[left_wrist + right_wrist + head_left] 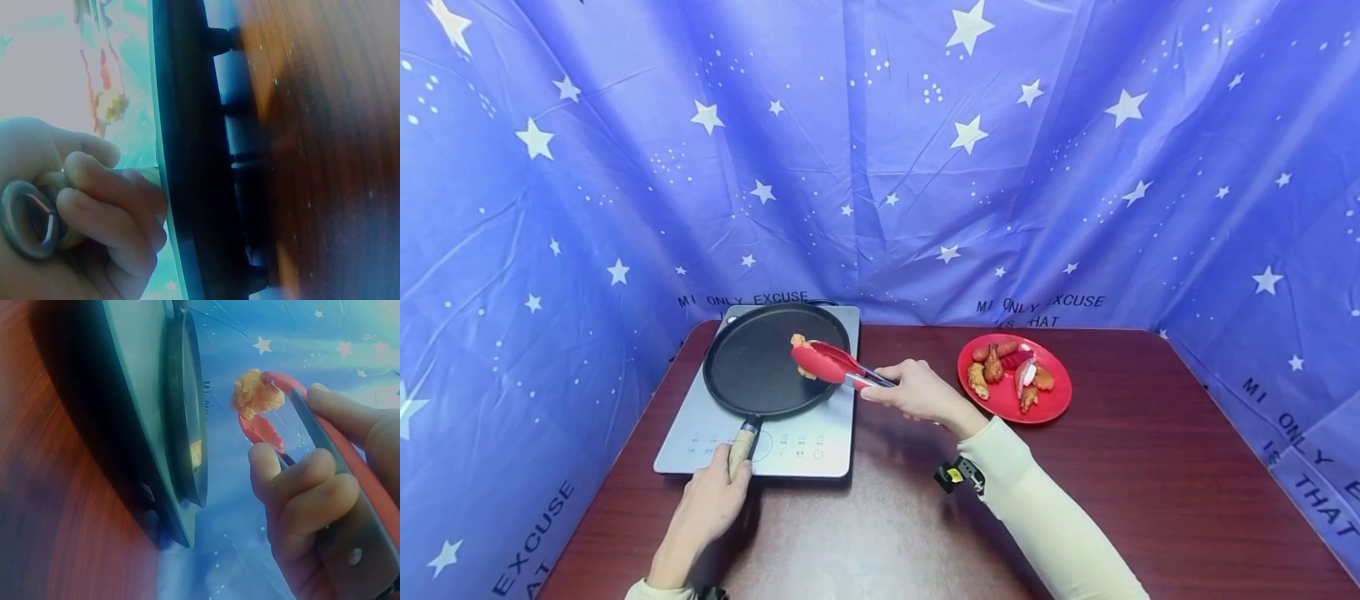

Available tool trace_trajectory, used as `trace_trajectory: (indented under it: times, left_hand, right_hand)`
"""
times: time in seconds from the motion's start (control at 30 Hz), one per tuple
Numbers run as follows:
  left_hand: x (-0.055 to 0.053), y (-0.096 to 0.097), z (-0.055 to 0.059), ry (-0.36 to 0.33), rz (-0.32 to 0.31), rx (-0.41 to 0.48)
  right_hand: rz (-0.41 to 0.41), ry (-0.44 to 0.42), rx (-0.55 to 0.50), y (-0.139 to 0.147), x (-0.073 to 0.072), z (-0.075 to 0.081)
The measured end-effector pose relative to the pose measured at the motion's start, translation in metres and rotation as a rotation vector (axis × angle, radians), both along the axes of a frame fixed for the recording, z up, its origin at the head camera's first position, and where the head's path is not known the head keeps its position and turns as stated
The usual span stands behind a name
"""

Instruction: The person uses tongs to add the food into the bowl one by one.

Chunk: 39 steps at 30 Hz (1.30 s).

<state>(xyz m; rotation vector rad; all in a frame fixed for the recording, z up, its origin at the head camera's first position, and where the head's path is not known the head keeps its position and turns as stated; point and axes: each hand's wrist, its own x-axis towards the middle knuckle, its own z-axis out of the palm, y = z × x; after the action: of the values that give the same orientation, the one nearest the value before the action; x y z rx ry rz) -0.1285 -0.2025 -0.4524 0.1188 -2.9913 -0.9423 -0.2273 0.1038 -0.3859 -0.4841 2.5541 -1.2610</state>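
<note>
My left hand (711, 496) grips the wooden handle (741, 448) of a flat black frying pan (752, 358); the fingers curl round it in the left wrist view. My right hand (917, 390) holds a pair of red tongs (827, 363) over the right side of the pan. Between the tong tips is a lumpy golden piece of fried chicken (256, 394), raised above the pan in the right wrist view. Another golden food piece (196, 454) lies on the pan surface, partly hidden by the tongs in the head view.
Under the pan is a silver induction cooker (681, 442) with touch controls on its near side. To the right, a red plate (1052, 404) carries several food pieces, among them a drumstick (992, 364) and a sausage (1002, 348). A blue starry curtain (895, 167) surrounds the brown table (1135, 450).
</note>
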Motion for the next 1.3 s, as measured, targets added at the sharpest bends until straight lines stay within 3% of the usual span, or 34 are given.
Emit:
trace_trajectory:
  times: [0.37,1.3]
  left_hand:
    - [0.001,0.001,0.000,-0.020,0.008,0.003]
    - [0.001,0.002,0.000,0.002,0.004,-0.008]
  right_hand:
    - [0.053,0.201,0.185,-0.015,-0.001,-0.005]
    - [0.052,0.276,0.401,-0.057,-0.007,0.006]
